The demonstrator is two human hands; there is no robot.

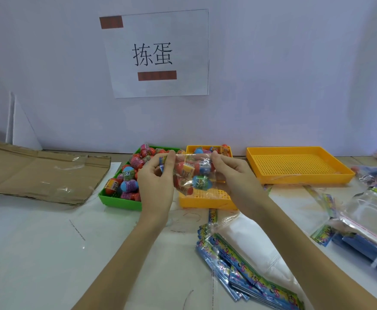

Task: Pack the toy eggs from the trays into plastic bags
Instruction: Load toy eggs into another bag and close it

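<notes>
I hold a clear plastic bag (pixel 192 173) of toy eggs (pixel 199 181) in the air above the trays. My left hand (pixel 155 182) pinches its top left edge and my right hand (pixel 230 175) pinches its top right edge. Behind it, a green tray (pixel 120 201) is heaped with eggs and a small yellow tray (pixel 205 201) holds a few. A larger yellow tray (pixel 299 164) sits to the right. Flat bags with printed headers (pixel 234 262) lie on the white table (pixel 37 253) nearer me.

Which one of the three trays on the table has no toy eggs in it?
The large yellow tray on the right: its perforated floor is bare. The green tray is piled with eggs, and the small yellow tray holds some at its back.
</notes>
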